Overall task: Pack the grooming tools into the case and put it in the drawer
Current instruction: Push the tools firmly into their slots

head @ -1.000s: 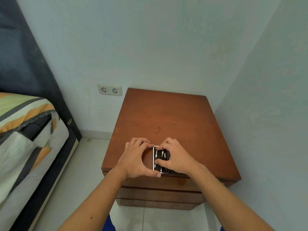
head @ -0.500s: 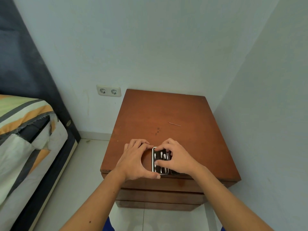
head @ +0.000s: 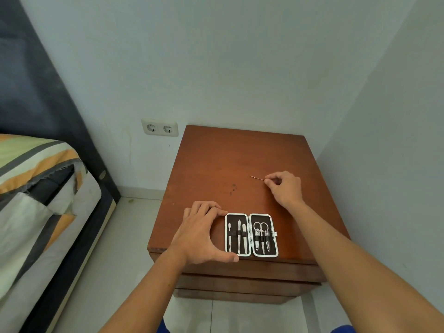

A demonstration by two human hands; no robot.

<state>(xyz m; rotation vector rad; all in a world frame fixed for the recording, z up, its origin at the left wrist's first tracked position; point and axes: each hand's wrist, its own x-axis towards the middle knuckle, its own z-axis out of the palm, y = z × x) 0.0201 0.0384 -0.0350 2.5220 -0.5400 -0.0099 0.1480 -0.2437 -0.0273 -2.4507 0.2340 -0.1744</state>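
Note:
A small black grooming case (head: 251,235) with a white rim lies open flat near the front edge of the brown nightstand (head: 240,159). Several metal tools sit under its straps, scissors among them on the right half. My left hand (head: 200,234) cups the case's left edge, thumb at its front corner and fingers at its back corner. Farther back on the right, my right hand (head: 284,188) pinches the end of a thin metal tool (head: 256,177) that lies on the wood. The drawer fronts (head: 249,282) below the top are closed.
A bed (head: 40,200) with a striped cover and dark headboard stands to the left. A double wall socket (head: 159,127) is on the back wall. A wall runs close along the nightstand's right side. Pale floor tiles lie between bed and nightstand.
My right hand left the case and reached back right to the thin tool. The case, earlier half covered by both hands, now lies fully open. My left hand stayed at its left edge.

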